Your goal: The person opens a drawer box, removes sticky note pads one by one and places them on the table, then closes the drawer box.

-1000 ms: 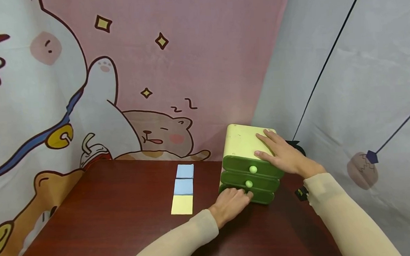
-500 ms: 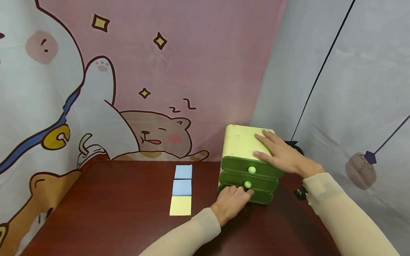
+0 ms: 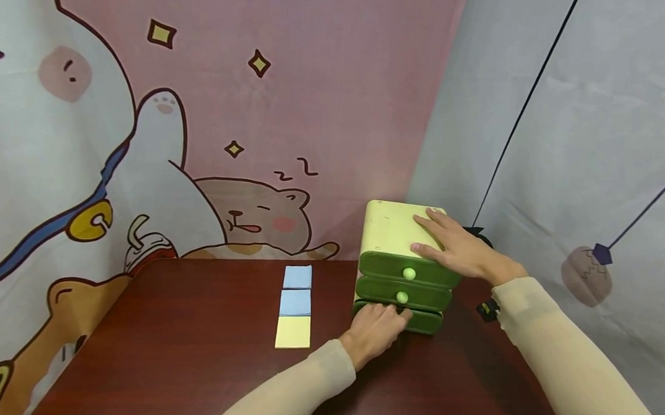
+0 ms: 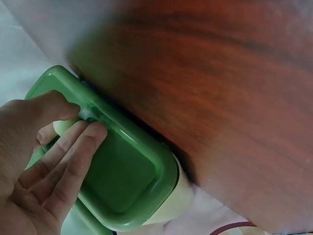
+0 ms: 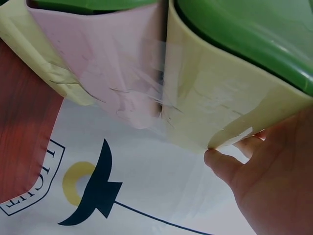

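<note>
A small three-tier drawer unit (image 3: 406, 229) with a pale yellow top and green drawer fronts stands on the dark red table in the head view. My left hand (image 3: 374, 329) is at its lowest drawer (image 3: 426, 322). In the left wrist view that hand's thumb and fingers (image 4: 73, 161) pinch the knob on the green front, hiding most of it. Fingers spread, my right hand (image 3: 457, 245) rests on the unit's top near the right edge. The right wrist view shows its thumb (image 5: 222, 164) touching the edge of the pale yellow casing (image 5: 215, 93).
Left of the unit, two blue paper squares (image 3: 296, 302) and a yellow one (image 3: 293, 332) lie in a column on the table (image 3: 194, 350). A printed cloth (image 3: 316, 97) hangs close behind the unit. Grey-white cloth (image 3: 585, 134) hangs on the right.
The lowest drawer has come slightly forward, with a dark gap now above its front. My left hand stays at its knob, and my right hand keeps its place on top.
</note>
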Action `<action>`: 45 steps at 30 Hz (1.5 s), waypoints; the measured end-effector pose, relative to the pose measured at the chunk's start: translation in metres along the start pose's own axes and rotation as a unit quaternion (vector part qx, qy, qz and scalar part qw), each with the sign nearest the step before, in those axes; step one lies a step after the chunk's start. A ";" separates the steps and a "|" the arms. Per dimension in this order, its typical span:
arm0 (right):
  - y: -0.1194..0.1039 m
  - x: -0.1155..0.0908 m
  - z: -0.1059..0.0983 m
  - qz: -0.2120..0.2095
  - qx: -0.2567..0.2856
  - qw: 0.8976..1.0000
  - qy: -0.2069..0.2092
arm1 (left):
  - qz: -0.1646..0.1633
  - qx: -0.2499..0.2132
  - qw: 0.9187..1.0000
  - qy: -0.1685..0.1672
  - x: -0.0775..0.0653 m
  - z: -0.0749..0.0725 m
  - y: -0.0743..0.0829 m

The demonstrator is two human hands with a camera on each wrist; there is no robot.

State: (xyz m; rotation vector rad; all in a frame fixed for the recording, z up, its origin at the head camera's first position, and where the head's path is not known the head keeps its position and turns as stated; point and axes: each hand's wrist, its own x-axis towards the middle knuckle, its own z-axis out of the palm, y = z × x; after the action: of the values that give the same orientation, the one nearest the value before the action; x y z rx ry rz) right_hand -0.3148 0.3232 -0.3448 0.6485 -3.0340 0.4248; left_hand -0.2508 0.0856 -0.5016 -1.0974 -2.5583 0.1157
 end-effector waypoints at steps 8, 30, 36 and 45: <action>0.001 -0.001 0.001 -0.001 0.004 1.000 0.001 | 0.019 0.021 1.000 0.009 -0.009 -0.005 0.002; 0.000 -0.002 0.000 -0.006 0.005 1.000 0.003 | 0.060 0.079 0.993 0.064 -0.033 -0.014 0.009; -0.001 -0.001 0.000 -0.008 0.002 1.000 0.005 | 0.062 0.093 0.990 0.091 -0.038 -0.017 0.012; 0.001 -0.002 0.000 -0.009 0.003 1.000 0.007 | 0.082 0.108 0.986 0.101 -0.046 -0.018 0.013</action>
State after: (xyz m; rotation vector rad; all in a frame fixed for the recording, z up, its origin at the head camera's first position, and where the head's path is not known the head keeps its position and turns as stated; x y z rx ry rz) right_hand -0.3131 0.3246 -0.3454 0.6703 -3.0116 0.4356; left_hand -0.2063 0.0609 -0.5006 -1.1691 -2.2166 0.3008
